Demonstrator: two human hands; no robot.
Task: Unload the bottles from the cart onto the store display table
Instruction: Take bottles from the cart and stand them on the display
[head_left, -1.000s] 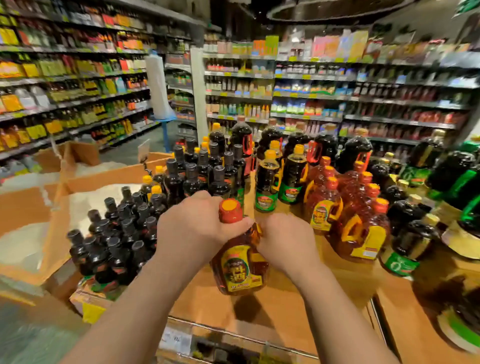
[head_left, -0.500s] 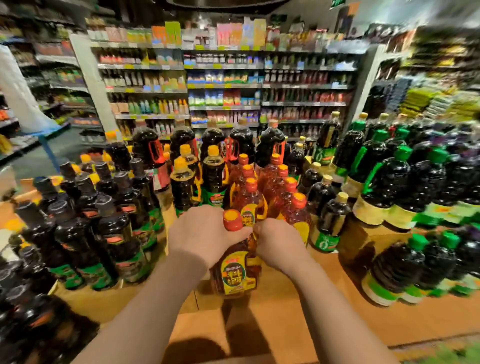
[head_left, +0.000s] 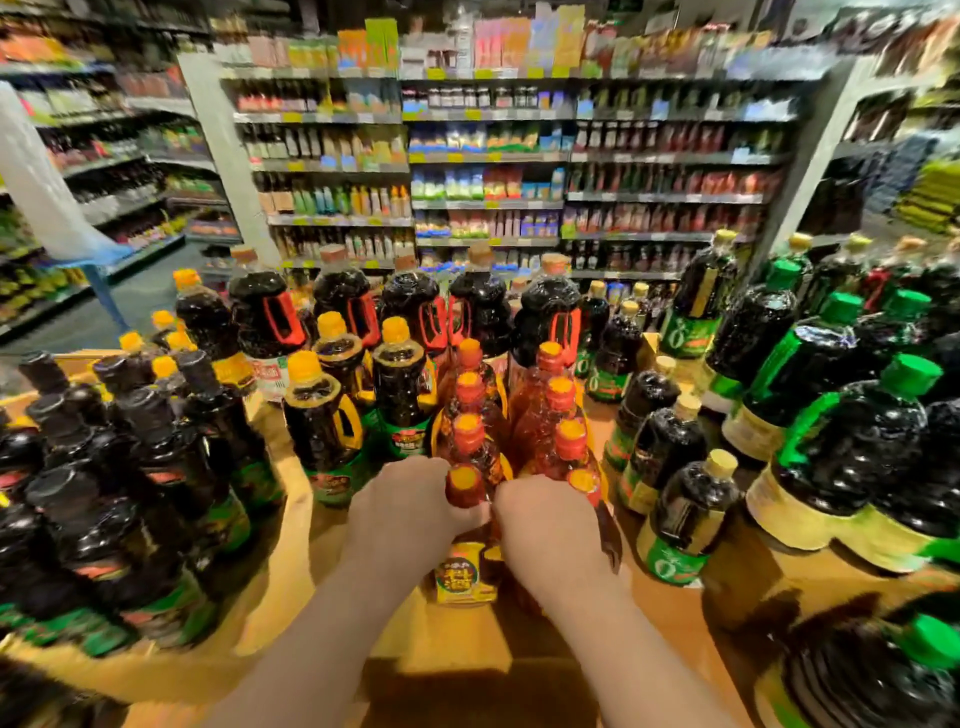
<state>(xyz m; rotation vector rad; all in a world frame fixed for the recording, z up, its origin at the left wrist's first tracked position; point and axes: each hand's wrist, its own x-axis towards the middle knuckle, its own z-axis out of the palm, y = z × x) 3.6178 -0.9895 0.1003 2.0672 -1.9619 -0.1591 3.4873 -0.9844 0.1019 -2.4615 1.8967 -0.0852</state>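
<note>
Not much to report on the person really: two bare forearms coming in from the bottom edge, no sleeves showing anywhere up to where the picture cuts them off. Left hand and right hand are both bare too, no gloves, and no watch, band or ring on what shows. Everything's a bit soft from blur.

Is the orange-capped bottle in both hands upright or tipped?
Upright: the orange-capped bottle shows cap above label, left hand and right hand gripping its sides.
</note>
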